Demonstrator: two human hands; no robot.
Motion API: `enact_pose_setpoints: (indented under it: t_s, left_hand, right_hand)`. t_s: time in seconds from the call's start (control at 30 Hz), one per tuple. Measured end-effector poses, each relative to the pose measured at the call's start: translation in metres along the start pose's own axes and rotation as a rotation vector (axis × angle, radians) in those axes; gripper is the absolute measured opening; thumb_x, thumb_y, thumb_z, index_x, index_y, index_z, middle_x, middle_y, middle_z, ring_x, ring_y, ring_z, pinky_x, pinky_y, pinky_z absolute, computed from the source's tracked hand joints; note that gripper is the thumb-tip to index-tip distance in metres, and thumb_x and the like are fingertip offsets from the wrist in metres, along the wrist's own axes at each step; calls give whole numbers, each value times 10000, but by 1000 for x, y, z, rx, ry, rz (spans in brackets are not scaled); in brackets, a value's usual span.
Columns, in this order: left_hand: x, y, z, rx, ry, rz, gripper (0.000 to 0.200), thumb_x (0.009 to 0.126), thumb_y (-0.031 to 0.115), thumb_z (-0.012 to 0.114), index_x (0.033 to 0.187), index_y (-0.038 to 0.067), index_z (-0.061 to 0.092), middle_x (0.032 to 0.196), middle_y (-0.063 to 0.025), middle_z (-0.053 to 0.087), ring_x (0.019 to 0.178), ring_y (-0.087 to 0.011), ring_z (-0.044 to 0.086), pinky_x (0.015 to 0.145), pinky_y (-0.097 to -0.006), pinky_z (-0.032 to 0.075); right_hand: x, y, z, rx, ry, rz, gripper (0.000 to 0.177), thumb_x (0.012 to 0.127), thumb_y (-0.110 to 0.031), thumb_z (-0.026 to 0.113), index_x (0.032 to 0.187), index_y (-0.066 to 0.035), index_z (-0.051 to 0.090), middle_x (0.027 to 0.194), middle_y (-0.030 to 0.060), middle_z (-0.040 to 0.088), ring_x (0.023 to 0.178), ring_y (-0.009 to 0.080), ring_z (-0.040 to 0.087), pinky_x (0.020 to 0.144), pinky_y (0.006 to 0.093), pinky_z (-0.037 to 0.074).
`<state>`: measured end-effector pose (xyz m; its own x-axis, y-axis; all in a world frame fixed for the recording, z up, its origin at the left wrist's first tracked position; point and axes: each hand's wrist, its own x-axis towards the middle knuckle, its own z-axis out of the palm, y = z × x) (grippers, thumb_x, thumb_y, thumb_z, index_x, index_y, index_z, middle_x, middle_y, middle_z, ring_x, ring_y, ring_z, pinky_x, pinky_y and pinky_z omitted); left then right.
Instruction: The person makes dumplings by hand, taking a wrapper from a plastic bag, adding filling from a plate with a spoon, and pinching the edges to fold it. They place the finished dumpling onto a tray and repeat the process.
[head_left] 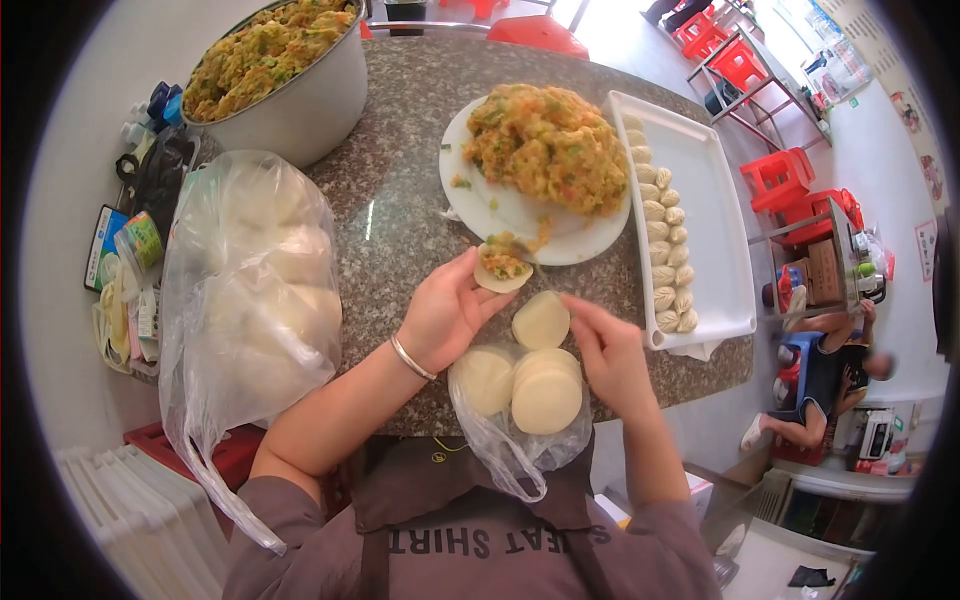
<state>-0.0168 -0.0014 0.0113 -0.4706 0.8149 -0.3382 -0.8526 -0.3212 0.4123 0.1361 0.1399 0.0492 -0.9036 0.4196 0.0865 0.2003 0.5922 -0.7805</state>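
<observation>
My left hand (443, 318) holds a round dumpling wrapper (503, 283) on its fingers and thumb, with a mound of orange and green filling (503, 263) on it. It is beside the near edge of a white plate (465, 205) heaped with the same filling (545, 145). My right hand (612, 358) pinches the right edge of another dumpling wrapper (541, 321) between thumb and fingers. Just below that lie two stacks of wrappers, a left stack (482, 380) and a right stack (547, 392), on a clear plastic bag (520, 455).
A white tray (705, 220) at the right holds rows of pleated dumplings (662, 250). At the back left stands a metal pot (325, 115) of filling. A plastic bag of pale dough (265, 270) lies left of my arm. Beyond the table sits another person (825, 375).
</observation>
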Motion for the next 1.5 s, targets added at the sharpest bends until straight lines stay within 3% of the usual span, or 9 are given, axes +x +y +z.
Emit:
enact_pose_setpoints:
  t_s: [0.13,0.23,0.3,0.63,0.83,0.93,1.27,1.37,1.5]
  left_hand:
    - [-1,0,-3,91,33,33,348,993,196,364,1256,-22,432,1260,-128,522,1157,-224,529,991,-375,433]
    - [-2,0,-2,130,56,27,337,990,176,373,1255,-21,441,1244,-119,538,1136,-212,547,963,-363,458]
    - [-1,-1,-2,119,69,30,337,983,171,401,1251,-29,440,1231,-130,547,1118,-216,561,959,-355,480]
    - [-1,-3,-4,124,90,37,340,982,190,406,1247,-17,449,1220,-121,559,1100,-214,572,930,-359,487]
    - [-8,4,10,208,60,-6,336,985,181,363,1234,-21,466,1199,-123,566,1089,-218,579,915,-358,501]
    - [-5,6,8,151,63,102,340,983,172,358,1241,-20,467,1187,-125,570,1086,-220,579,915,-358,504]
    - [-1,11,7,168,15,207,360,989,185,355,1288,-3,426,1225,-107,539,1126,-219,538,943,-397,470]
    - [-6,14,12,181,47,202,406,970,161,413,1333,-14,364,1257,-141,517,1113,-249,563,924,-345,484]
    - [-9,8,12,465,-78,240,562,894,43,547,1386,2,279,1259,-126,513,1121,-242,558,897,-302,491]
  right_hand:
    - [-5,-1,0,40,-36,-10,251,881,-30,523,1116,-3,608,794,168,647,648,202,627,628,296,485]
    - [-1,0,-1,118,-15,77,255,885,-17,518,1123,16,601,777,88,635,659,86,516,640,225,436]
    - [2,8,2,-19,52,36,252,883,-23,521,1120,-3,604,840,185,656,690,213,642,642,295,487]
    - [-5,-4,-3,-3,-97,15,253,866,-23,537,1105,-8,615,812,171,653,668,211,635,633,298,492]
    - [-7,-7,-16,60,-45,-36,260,842,-14,563,1089,-29,641,786,140,653,637,188,623,605,278,483]
    - [-4,-4,-13,49,-56,-107,272,825,22,568,1086,2,643,729,65,622,581,72,488,536,228,405]
    - [10,-2,-13,105,-27,-97,262,817,-5,582,1069,-26,653,797,154,657,665,207,637,640,286,499]
    - [18,4,-12,173,19,111,248,825,-31,576,1059,-33,655,825,154,661,686,231,646,651,302,503]
    - [36,22,-3,-221,121,-80,215,838,-109,582,1033,-63,660,749,92,616,637,265,603,622,332,493]
